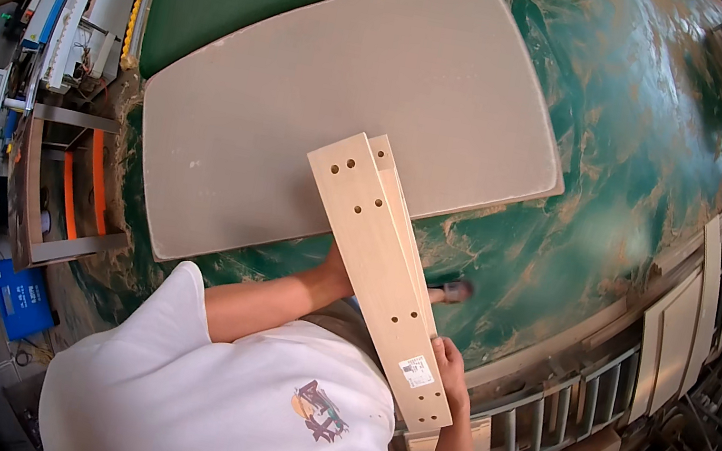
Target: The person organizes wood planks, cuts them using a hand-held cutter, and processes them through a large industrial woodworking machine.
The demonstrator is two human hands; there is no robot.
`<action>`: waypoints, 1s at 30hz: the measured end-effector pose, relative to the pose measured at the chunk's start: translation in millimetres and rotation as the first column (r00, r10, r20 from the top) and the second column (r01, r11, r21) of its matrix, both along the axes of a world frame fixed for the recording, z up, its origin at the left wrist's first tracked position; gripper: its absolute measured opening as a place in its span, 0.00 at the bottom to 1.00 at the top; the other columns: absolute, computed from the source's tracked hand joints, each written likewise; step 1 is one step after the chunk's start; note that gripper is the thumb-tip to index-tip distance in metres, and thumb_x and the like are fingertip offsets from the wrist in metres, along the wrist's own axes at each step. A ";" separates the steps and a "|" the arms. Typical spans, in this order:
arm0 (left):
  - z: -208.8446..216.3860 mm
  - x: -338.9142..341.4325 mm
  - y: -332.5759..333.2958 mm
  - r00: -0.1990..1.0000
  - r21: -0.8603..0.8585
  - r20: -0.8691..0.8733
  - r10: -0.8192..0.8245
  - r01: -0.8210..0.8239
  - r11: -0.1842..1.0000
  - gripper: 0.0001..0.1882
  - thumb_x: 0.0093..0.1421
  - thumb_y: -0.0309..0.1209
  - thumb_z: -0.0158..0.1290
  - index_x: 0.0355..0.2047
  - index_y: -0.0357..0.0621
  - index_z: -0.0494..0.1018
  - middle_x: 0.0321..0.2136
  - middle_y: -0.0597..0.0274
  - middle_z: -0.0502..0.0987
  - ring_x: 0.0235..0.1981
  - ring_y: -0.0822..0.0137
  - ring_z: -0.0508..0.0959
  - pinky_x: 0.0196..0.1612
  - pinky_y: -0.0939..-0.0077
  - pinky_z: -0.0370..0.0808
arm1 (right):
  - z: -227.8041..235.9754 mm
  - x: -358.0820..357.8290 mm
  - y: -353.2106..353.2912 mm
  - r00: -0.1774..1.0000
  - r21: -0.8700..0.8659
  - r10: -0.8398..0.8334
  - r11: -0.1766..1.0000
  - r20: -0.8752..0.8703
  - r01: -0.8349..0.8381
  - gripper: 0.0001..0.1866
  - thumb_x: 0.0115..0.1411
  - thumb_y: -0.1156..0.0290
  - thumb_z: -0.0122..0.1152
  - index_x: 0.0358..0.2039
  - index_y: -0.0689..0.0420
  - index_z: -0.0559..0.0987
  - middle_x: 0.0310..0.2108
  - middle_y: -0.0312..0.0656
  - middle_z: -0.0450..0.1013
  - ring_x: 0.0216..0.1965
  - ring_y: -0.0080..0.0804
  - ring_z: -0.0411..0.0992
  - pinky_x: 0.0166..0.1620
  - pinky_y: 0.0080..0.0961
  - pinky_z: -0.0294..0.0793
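Close below me, my right hand [451,362] wraps its fingers around the lower end of pale drilled wooden boards [381,263]; my left hand [336,268] is hidden behind. They look stiff, fairly light; I'd grip both ends.

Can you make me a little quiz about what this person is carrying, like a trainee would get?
1. True or false: the long pale wooden boards with drilled holes are held by both hands.
2. What lies on the green floor beyond the boards? A) a red bucket B) a large flat grey panel with rounded corners C) a ladder
3. Fill in: the small white sticker sits on the boards close to the ____ hand.

Key:
1. True: the right hand grips the near end, and the left hand reaches under the middle, mostly hidden.
2. B, the grey panel.
3. right
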State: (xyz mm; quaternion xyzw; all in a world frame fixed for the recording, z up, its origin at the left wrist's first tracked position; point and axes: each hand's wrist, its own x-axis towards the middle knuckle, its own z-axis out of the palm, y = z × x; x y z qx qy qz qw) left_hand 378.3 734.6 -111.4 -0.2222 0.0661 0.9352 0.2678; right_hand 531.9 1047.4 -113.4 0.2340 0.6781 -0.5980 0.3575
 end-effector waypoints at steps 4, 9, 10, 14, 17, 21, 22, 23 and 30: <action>28.4 -51.4 116.7 0.999 -0.114 0.011 0.051 -0.049 0.992 0.21 0.71 0.48 0.49 0.49 0.46 0.78 0.44 0.58 0.84 0.43 0.56 0.85 0.49 0.54 0.83 | 8.2 -56.4 118.7 0.998 -0.038 -0.039 0.999 -0.041 0.038 0.22 0.75 0.54 0.54 0.45 0.64 0.80 0.34 0.37 0.77 0.35 0.21 0.71 0.40 0.25 0.73; 64.2 -122.5 270.1 0.993 -0.093 0.037 0.109 -0.105 0.990 0.19 0.71 0.47 0.49 0.48 0.46 0.78 0.42 0.59 0.83 0.41 0.58 0.84 0.48 0.54 0.83 | 62.7 -152.7 277.3 1.000 -0.004 -0.005 1.000 -0.022 0.005 0.23 0.75 0.54 0.54 0.46 0.65 0.80 0.34 0.37 0.78 0.35 0.21 0.72 0.39 0.25 0.74; 69.6 -136.3 302.1 0.996 -0.109 0.035 0.086 -0.081 0.991 0.19 0.71 0.47 0.49 0.49 0.47 0.78 0.43 0.60 0.83 0.42 0.59 0.84 0.48 0.56 0.83 | 73.8 -165.5 309.2 0.999 -0.024 -0.033 0.999 0.003 0.033 0.23 0.75 0.53 0.54 0.47 0.65 0.80 0.34 0.37 0.78 0.35 0.21 0.73 0.39 0.25 0.74; 70.9 -216.9 430.7 0.999 -0.138 -0.040 0.035 -0.040 0.990 0.22 0.71 0.52 0.49 0.52 0.50 0.76 0.45 0.65 0.83 0.45 0.63 0.83 0.51 0.60 0.81 | 101.3 -230.0 429.5 0.991 -0.054 -0.129 0.990 0.043 0.131 0.23 0.76 0.54 0.53 0.48 0.64 0.80 0.34 0.35 0.78 0.33 0.20 0.73 0.37 0.23 0.74; 77.9 -279.1 515.8 0.993 -0.164 -0.120 0.005 -0.025 0.986 0.25 0.71 0.56 0.48 0.55 0.53 0.75 0.48 0.70 0.82 0.48 0.65 0.82 0.55 0.61 0.78 | 117.2 -291.1 504.9 0.981 -0.070 -0.186 0.979 0.056 0.190 0.23 0.76 0.54 0.52 0.48 0.64 0.80 0.34 0.34 0.78 0.33 0.19 0.73 0.36 0.22 0.74; 82.8 -375.3 620.3 0.981 -0.173 -0.178 -0.072 0.041 0.984 0.34 0.67 0.66 0.46 0.60 0.56 0.73 0.55 0.70 0.79 0.56 0.65 0.77 0.62 0.58 0.71 | 177.0 -390.4 586.8 0.946 -0.049 -0.305 0.949 0.107 0.311 0.23 0.77 0.54 0.51 0.49 0.65 0.80 0.35 0.34 0.79 0.34 0.19 0.75 0.37 0.22 0.76; 88.0 -394.0 645.3 0.982 -0.205 -0.166 -0.093 0.058 0.977 0.38 0.66 0.69 0.45 0.62 0.56 0.72 0.57 0.69 0.78 0.58 0.64 0.76 0.63 0.56 0.69 | 189.6 -407.3 604.3 0.923 -0.053 -0.359 0.928 0.137 0.368 0.23 0.77 0.54 0.51 0.49 0.65 0.80 0.36 0.34 0.79 0.34 0.19 0.76 0.38 0.22 0.77; 83.8 -428.5 671.5 0.975 -0.216 -0.149 -0.162 0.128 0.968 0.46 0.62 0.75 0.42 0.65 0.54 0.69 0.61 0.64 0.74 0.62 0.61 0.72 0.66 0.53 0.64 | 179.3 -435.1 642.8 0.888 -0.141 -0.364 0.900 0.280 0.413 0.19 0.76 0.60 0.52 0.52 0.65 0.79 0.37 0.36 0.81 0.36 0.21 0.78 0.38 0.24 0.79; 112.5 -613.4 824.2 0.900 -0.266 0.120 -0.419 0.435 0.860 0.57 0.51 0.82 0.48 0.67 0.51 0.69 0.64 0.53 0.72 0.63 0.50 0.70 0.68 0.50 0.64 | 186.7 -594.2 786.9 0.884 -0.080 -0.454 0.882 0.112 0.464 0.19 0.76 0.61 0.52 0.52 0.65 0.79 0.39 0.36 0.81 0.37 0.22 0.78 0.40 0.24 0.78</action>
